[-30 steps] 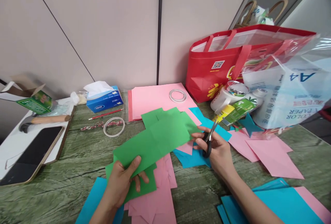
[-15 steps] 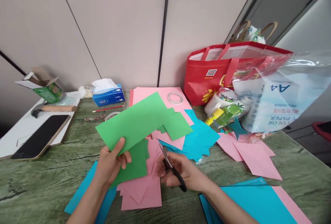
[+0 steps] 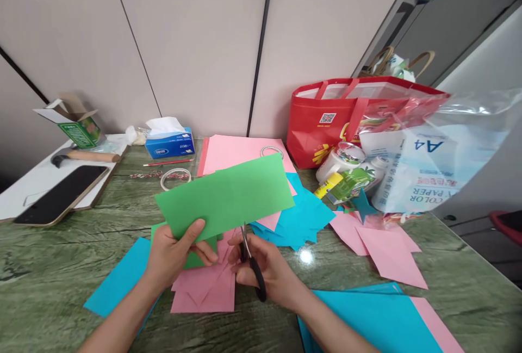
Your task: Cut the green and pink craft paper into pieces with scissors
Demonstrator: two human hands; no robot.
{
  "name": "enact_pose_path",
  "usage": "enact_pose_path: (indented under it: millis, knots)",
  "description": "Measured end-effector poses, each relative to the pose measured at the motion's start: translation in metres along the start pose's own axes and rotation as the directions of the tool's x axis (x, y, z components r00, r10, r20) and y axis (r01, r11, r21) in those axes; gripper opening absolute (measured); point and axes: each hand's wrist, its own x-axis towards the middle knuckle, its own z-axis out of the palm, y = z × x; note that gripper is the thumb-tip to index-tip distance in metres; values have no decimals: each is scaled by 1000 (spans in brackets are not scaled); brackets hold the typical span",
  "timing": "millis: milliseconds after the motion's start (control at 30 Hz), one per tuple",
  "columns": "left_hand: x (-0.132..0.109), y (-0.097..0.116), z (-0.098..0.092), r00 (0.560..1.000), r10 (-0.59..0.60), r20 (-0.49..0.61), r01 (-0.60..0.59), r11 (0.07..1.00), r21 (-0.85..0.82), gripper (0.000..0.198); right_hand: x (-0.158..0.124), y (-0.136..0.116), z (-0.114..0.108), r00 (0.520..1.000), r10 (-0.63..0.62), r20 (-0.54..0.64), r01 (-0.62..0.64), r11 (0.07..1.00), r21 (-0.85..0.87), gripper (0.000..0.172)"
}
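My left hand point(image 3: 173, 253) pinches the lower left part of a green paper sheet point(image 3: 226, 195) and holds it up above the table. My right hand point(image 3: 265, 268) grips black-handled scissors point(image 3: 250, 260), their blades pointing up at the bottom edge of the green sheet near its middle. Under both hands lie pink paper pieces point(image 3: 206, 288), another green piece point(image 3: 196, 258) and blue pieces point(image 3: 302, 217) on the green marbled table point(image 3: 81, 266).
At the back are a red tote bag point(image 3: 322, 124), a clear bag of A4 colour paper point(image 3: 436, 162), a glue stick point(image 3: 328, 184), a tissue box point(image 3: 169, 143), tape rings point(image 3: 175, 178) and a pink sheet point(image 3: 236, 152). A phone point(image 3: 61, 195) lies left. Blue sheets point(image 3: 375, 320) lie front right.
My right hand with the scissors came from the right side to under the green sheet's bottom edge. My left hand lifted and turned the green sheet level.
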Motion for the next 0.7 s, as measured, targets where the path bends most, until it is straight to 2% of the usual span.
enact_pose_path:
  millis: [200, 400, 700]
  knots:
    - [-8, 6, 5, 999, 33, 30, -36, 996, 84, 39, -2, -8, -1, 999, -28, -29, 26, 996, -84, 40]
    - [-15, 16, 9, 999, 36, 40, -40, 993, 114, 39, -3, -9, 1, 1000, -13, -20, 12, 997, -70, 45]
    - [-12, 14, 8, 999, 28, 31, -33, 982, 184, 39, -3, -6, 0, 1000, -24, -9, 23, 994, -106, 40]
